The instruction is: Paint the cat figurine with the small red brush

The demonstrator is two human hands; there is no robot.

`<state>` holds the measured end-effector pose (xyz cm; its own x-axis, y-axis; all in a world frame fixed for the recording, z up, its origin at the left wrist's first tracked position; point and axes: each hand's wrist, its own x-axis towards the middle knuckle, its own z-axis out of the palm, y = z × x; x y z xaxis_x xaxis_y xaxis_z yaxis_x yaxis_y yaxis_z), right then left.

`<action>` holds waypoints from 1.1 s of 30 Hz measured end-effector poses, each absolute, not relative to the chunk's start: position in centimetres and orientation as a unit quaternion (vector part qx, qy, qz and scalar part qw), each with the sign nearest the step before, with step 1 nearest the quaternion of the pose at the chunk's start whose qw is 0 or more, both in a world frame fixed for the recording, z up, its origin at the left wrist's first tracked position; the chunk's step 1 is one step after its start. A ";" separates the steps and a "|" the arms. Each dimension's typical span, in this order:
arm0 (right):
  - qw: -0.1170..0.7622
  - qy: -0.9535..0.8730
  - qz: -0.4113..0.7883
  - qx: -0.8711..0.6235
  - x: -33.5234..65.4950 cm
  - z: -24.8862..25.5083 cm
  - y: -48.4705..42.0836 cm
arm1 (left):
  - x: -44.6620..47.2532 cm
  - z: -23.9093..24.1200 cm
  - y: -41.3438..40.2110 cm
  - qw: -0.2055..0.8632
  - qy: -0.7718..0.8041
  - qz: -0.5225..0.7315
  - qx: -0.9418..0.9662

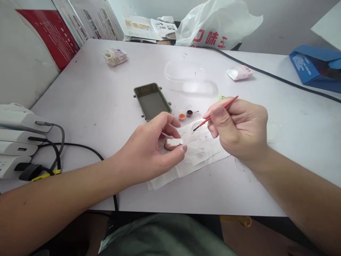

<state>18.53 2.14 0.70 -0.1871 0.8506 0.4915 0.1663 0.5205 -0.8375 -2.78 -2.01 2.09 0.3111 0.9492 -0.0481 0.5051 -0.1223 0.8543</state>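
Observation:
Between the thumb and curled fingers of my left hand (pixel 157 149) is a small piece (pixel 174 142), white on top with orange and dark paint on its sides. Part of it is hidden by the hand. My right hand (pixel 239 124) pinches a thin red paintbrush (pixel 217 113), its dark bristles pointing down and left above the white tissue (pixel 197 156). The tissue lies flat under both hands and carries faint stains. Just beyond it stand two tiny paint pots, an orange one (pixel 182 116) and a dark one (pixel 189 113).
An open olive-green tray (pixel 153 101) sits behind my left hand, and a clear plastic container (pixel 183 71) lies farther back. Crumpled packets (pixel 115 57) are on the table. A black cable (pixel 271 73) crosses the back right near a blue box (pixel 314 67). Plugged chargers (pixel 18 145) crowd the left.

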 end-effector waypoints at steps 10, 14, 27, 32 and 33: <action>0.518 -0.702 0.315 -0.374 18.6 0.9 2.2 | -2.4 2.4 -1.8 0.374 0.520 0.272 0.718; 0.522 -0.701 0.312 -0.373 18.6 0.9 2.2 | -2.5 2.6 -1.8 0.357 0.533 0.260 0.722; 0.513 -0.702 0.314 -0.382 18.5 1.0 2.2 | -2.8 2.0 -1.7 0.329 0.482 0.273 0.764; 0.511 -0.703 0.320 -0.378 18.6 1.0 2.2 | -2.7 2.0 -1.7 0.329 0.487 0.269 0.763; 0.509 -0.703 0.322 -0.378 18.6 0.9 2.2 | -2.7 2.0 -1.8 0.328 0.488 0.271 0.762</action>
